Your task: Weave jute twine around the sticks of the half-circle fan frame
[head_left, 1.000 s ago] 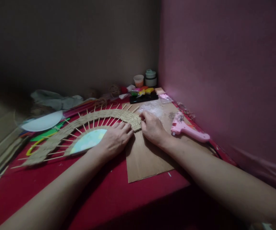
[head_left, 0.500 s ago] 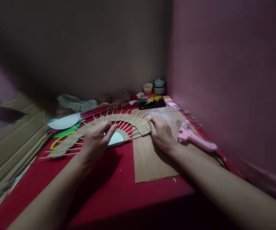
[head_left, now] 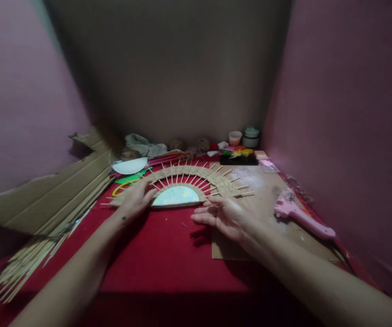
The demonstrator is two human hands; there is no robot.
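A half-round woven piece (head_left: 182, 171) lies on the red cloth, its arched straw-coloured band threaded through thin sticks that fan out from a pale blue half-disc mirror (head_left: 177, 196). Over its left part rests my left hand (head_left: 137, 199), thumb apart from the fingers; whether the fingertips press on the band is hard to see. My right hand (head_left: 225, 217) is turned partly palm up with spread fingers, just below the piece's right end. Nothing shows in its grasp, and its upper fingers are close to the lower edge of the piece.
A pink glue gun (head_left: 301, 217) lies on a brown board (head_left: 267, 181) at right. Loose sticks (head_left: 28, 265) and torn cardboard (head_left: 46, 195) are at left. Along the back wall stand twine balls (head_left: 203, 144), a cup (head_left: 235, 138), a lidded jar (head_left: 250, 137) and a white half-disc (head_left: 130, 166).
My right hand has let go of the band's right end and opened below it. My left hand has moved off the middle towards the left part. The camera view has shifted.
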